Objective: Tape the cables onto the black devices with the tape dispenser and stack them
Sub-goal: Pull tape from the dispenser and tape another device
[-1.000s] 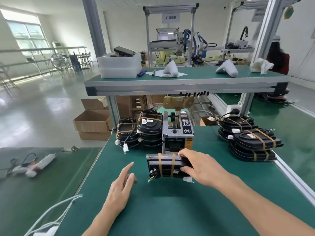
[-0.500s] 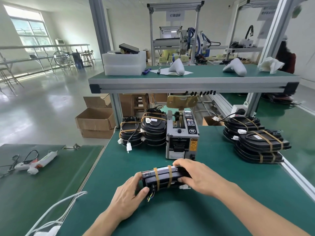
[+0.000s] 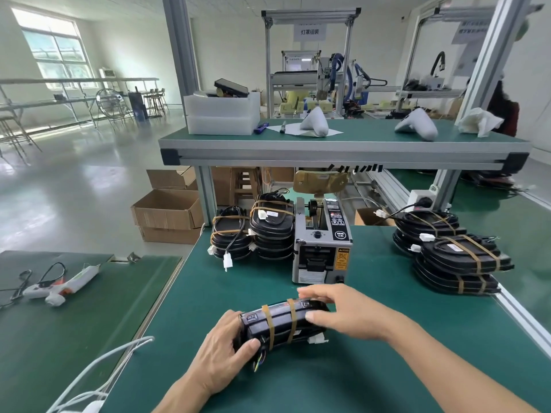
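The left hand (image 3: pixel 222 351) is gripping the left end of a black device (image 3: pixel 280 324) in the lower middle of the frame, thumb curled across its near face. The right hand (image 3: pixel 343 312) is holding the device's right end, fingers curved over the top edge and thumb pressing the near side. Two tan tape strips (image 3: pixel 290 320) are crossing the device, and a white connector (image 3: pixel 317 339) and thin coloured wires are poking out along its lower edge. The device is sitting on edge on the green table (image 3: pixel 343 374). Just behind the hands, the grey tape dispenser (image 3: pixel 322 248) is standing at centre frame. Left of it, two stacks of taped devices (image 3: pixel 253 234) are sitting side by side; at the right of the frame, another taped stack (image 3: pixel 453 257) is lying near the table's edge. At the far left, a white glue gun (image 3: pixel 59 286) is lying on a separate green surface.
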A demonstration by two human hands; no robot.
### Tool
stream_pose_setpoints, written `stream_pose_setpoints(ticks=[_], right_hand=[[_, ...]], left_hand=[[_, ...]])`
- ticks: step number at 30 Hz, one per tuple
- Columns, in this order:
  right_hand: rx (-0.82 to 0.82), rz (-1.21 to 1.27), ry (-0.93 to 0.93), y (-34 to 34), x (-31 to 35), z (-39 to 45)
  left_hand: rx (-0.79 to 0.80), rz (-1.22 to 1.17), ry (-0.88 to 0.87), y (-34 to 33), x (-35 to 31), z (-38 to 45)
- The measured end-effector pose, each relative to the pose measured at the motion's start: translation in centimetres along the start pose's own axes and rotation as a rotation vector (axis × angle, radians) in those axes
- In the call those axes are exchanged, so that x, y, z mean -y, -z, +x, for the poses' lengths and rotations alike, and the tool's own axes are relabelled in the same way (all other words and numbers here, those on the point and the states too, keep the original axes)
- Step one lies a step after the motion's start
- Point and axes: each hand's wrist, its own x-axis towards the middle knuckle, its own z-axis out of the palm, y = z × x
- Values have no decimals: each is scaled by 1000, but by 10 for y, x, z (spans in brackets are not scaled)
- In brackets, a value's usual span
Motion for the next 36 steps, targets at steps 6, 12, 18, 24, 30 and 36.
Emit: stream_pose_setpoints(ticks=[6, 12, 18, 24, 30, 36], right_hand=[[-665, 577, -257, 0, -3, 32], [-874, 711, -466, -8, -1, 73], [-978, 730, -536, -11, 2, 93], [-1041, 774, -635, -7, 4, 105], [-1067, 839, -691, -7, 3, 114], [-1072, 842, -737, -5, 0, 117]], left_hand=[[20, -29, 47, 2, -3, 2], [52, -26, 98, 6, -8, 2], [80, 4, 116, 9, -11, 3], [78, 21, 111, 11, -15, 3], [89, 44, 128, 12, -15, 3], [89, 49, 131, 11, -15, 5]])
